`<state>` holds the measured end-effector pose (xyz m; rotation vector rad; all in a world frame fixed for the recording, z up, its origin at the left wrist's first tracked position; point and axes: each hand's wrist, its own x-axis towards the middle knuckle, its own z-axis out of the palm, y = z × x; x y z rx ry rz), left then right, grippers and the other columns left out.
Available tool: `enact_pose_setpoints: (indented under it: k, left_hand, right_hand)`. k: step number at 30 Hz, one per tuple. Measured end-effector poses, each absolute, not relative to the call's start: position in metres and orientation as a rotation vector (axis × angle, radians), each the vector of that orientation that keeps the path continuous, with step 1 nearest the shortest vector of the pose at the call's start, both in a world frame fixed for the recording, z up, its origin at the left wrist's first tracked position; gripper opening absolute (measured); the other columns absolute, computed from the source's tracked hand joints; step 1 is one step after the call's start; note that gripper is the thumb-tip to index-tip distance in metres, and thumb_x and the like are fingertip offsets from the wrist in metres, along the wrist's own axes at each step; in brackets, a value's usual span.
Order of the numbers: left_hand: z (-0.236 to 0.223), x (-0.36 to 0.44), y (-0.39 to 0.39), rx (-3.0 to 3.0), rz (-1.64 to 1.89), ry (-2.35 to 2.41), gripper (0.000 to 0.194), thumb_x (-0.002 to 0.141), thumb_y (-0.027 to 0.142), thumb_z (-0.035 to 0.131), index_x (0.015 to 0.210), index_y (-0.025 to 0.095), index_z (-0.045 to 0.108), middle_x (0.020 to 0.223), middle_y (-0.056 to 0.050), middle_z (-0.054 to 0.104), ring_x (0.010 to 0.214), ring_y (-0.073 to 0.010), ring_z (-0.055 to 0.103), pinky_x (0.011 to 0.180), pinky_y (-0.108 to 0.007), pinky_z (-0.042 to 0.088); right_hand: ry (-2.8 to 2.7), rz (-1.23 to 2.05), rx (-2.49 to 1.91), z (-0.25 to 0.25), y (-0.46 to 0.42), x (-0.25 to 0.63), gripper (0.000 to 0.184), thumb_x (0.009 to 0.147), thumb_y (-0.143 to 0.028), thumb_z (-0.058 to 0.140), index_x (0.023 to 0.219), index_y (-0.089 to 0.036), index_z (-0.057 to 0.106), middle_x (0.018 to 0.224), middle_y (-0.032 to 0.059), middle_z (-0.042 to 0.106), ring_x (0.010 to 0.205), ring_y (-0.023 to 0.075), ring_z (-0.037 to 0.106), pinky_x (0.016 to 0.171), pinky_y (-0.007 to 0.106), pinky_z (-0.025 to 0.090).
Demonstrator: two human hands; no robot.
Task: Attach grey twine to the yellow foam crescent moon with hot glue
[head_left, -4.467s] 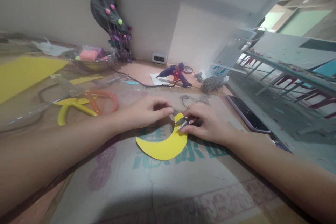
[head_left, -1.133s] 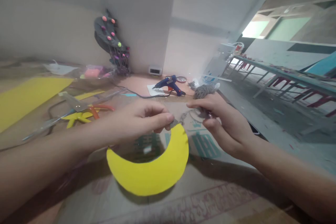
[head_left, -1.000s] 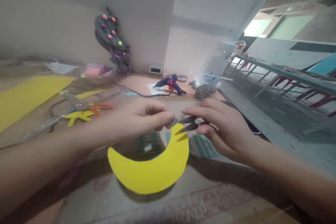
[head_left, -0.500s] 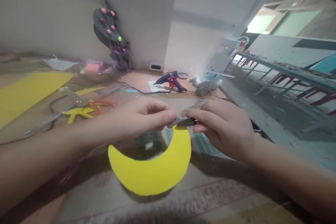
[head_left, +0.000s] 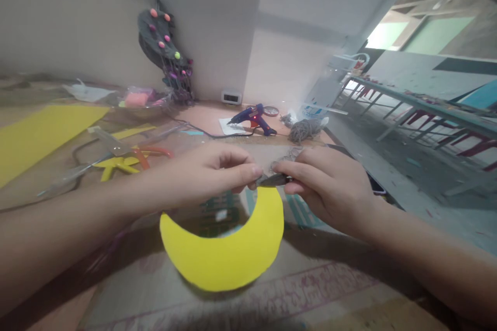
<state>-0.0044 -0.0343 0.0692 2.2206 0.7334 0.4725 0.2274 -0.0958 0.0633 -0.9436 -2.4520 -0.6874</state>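
The flat yellow crescent sheet (head_left: 223,258) is nearer us than both hands, long axis left to right; its right horn sits just under the small dark-bladed scissors (head_left: 275,180) gripped in our right hand (head_left: 330,178); our left hand (head_left: 223,169), close beside, pinches a small grey bit (head_left: 260,179).

The pale orange worktop (head_left: 200,115) shows in the upper middle of the frame. Below, it carries a flat printed cardboard (head_left: 163,289). At left lies a yellow sheet (head_left: 42,139). At upper centre are a white device (head_left: 231,97), a white paper (head_left: 226,128), a blue glue gun (head_left: 254,114) and, rightward, grey yarn (head_left: 305,130).
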Motion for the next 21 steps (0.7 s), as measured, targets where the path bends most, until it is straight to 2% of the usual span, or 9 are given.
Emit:
enact_pose_setpoints:
  k: [21]
  left_hand:
    - [0.0646,-0.0021,-0.0366,2.004,0.404,0.718,0.036,0.086,0.05,0.051,0.071,0.019,0.06,0.063,0.004,0.053,0.062,-0.0111,0.049,0.056,-0.021,0.037]
  right_hand:
    - [-2.514,-0.755,-0.892,0.0623,-0.0946,0.23,0.025,0.097,-0.035,0.043,0.098,-0.018,0.063,0.072,0.003,0.055,0.066,0.0161,0.046,0.061,0.03,0.032]
